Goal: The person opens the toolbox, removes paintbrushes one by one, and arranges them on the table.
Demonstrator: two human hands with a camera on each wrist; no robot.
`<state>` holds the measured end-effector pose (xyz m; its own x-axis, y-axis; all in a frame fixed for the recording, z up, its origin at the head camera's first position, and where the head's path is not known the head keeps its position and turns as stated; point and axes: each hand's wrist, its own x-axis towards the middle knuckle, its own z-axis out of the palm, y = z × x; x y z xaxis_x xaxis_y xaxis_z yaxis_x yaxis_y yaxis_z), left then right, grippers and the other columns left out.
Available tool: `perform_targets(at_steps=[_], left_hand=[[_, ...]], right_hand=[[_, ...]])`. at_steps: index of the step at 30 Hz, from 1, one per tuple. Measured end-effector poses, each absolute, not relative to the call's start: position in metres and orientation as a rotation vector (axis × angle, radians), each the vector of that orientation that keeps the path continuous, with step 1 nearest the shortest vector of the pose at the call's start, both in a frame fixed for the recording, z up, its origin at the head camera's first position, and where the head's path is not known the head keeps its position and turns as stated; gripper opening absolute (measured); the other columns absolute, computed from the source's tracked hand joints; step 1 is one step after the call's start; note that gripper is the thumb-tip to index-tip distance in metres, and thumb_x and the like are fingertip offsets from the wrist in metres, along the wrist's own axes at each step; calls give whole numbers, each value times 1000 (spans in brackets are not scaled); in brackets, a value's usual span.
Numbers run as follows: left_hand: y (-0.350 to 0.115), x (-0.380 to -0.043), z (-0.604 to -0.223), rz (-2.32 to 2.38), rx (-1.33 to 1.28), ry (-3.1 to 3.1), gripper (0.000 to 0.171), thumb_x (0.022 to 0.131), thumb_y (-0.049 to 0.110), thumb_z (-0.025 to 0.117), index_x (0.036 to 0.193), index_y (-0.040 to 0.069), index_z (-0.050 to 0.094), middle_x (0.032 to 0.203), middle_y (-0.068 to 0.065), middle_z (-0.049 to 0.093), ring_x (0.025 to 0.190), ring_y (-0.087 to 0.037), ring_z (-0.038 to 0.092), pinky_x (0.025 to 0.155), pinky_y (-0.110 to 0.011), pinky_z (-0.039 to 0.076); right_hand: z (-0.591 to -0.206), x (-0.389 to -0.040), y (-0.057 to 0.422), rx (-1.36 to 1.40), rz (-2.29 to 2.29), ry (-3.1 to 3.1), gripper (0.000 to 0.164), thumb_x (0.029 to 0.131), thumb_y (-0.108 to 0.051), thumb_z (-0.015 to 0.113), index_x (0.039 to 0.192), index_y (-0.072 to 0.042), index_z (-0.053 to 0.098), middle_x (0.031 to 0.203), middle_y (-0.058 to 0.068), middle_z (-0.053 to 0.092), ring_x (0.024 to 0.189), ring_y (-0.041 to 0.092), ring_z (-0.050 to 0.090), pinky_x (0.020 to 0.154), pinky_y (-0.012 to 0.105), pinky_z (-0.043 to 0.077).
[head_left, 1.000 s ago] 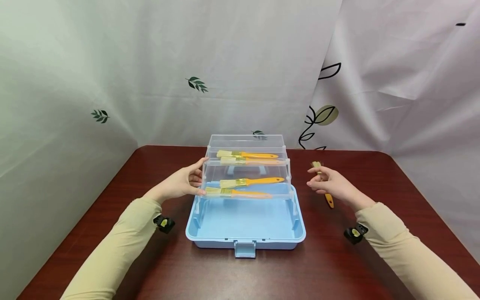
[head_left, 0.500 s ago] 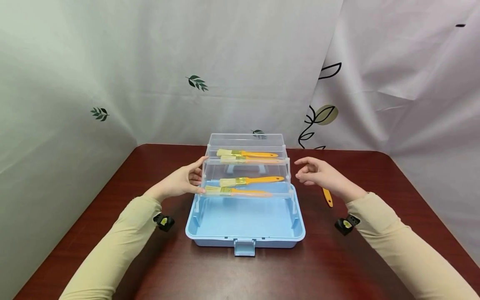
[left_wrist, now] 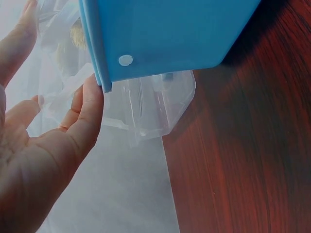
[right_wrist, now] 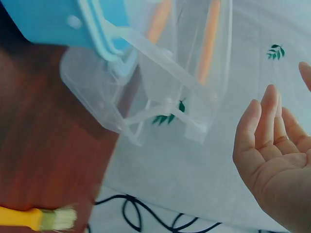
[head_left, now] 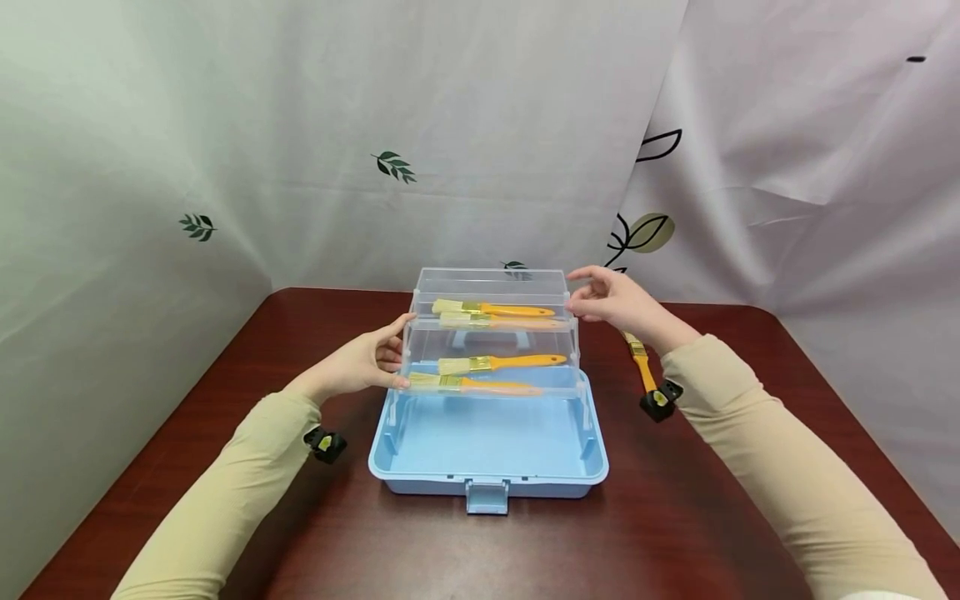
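Note:
A light blue storage box [head_left: 480, 433] stands with its clear lid swung back and two clear trays raised in steps. Its lower tray [head_left: 491, 337] bears two paintbrushes [head_left: 517, 361] with orange handles; the upper tray [head_left: 491, 292] bears two more [head_left: 517, 310]. At the lower tray's left end, my left hand [head_left: 367, 362] holds it with thumb in front and fingers behind; in the left wrist view its fingertips [left_wrist: 92, 92] lie against the blue wall's edge. Beside the upper tray's right end is my right hand [head_left: 618, 304], bent fingers holding nothing, apart from the tray in the right wrist view.
Another paintbrush [head_left: 641, 362] lies on the dark red wooden table [head_left: 315, 533] to the right of the box, partly under my right wrist. A latch [head_left: 487, 497] sticks out at the box's front. White curtain [head_left: 480, 125] hangs behind the table.
My right hand has moved left and away from me, from over the loose paintbrush to the upper tray's right end. My left hand and the box have stayed put.

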<state>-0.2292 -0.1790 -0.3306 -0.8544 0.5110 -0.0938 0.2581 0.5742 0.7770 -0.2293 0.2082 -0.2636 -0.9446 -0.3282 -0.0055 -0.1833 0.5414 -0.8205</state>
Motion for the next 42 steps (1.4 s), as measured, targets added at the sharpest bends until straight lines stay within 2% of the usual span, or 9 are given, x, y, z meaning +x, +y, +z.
perform_targets(at_steps=[4, 7, 12, 24, 32, 42], left_hand=[[-179, -229, -330, 1159, 630, 2501, 104, 77, 19, 79, 154, 23, 9, 121, -20, 46, 105, -28, 55, 94, -43, 48], [-179, -229, -330, 1156, 627, 2504, 104, 77, 19, 79, 154, 23, 9, 121, -19, 46, 105, -28, 55, 94, -42, 49], [-178, -229, -330, 1157, 620, 2505, 104, 77, 19, 79, 154, 23, 9, 121, -19, 46, 105, -28, 55, 94, -42, 49], [-178, -228, -328, 1164, 624, 2507, 105, 76, 19, 80, 154, 21, 10, 120, -19, 47, 103, -28, 56, 94, -43, 49], [-178, -229, -330, 1154, 629, 2512, 105, 75, 22, 81, 153, 20, 11, 119, -19, 48, 103, -28, 56, 95, -43, 48], [-178, -230, -330, 1168, 626, 2504, 105, 75, 21, 81, 153, 20, 11, 119, -19, 47, 103, -28, 56, 95, -43, 48]], right_hand=[[-254, -236, 197, -486, -1224, 2735, 51, 91, -22, 63, 135, -7, 45, 105, 12, 59, 99, 27, 58, 88, 39, 49], [-250, -241, 188, -512, -1103, 2815, 50, 90, -24, 65, 134, -10, 47, 104, 10, 59, 95, 23, 57, 80, 36, 47], [-249, -250, 174, -556, -978, 2870, 49, 90, -23, 65, 134, -11, 47, 103, 10, 58, 94, 24, 59, 75, 37, 47], [-250, -268, 147, -697, -566, 2855, 50, 92, -14, 61, 138, -7, 43, 124, 21, 56, 114, 34, 54, 94, 46, 45], [-260, -276, 142, -736, -473, 2812, 51, 92, -14, 61, 139, -9, 43, 124, 20, 56, 112, 32, 56, 94, 46, 46], [-265, -277, 138, -924, -359, 2838, 39, 93, -6, 55, 132, -8, 54, 118, 17, 62, 106, 30, 60, 90, 43, 49]])
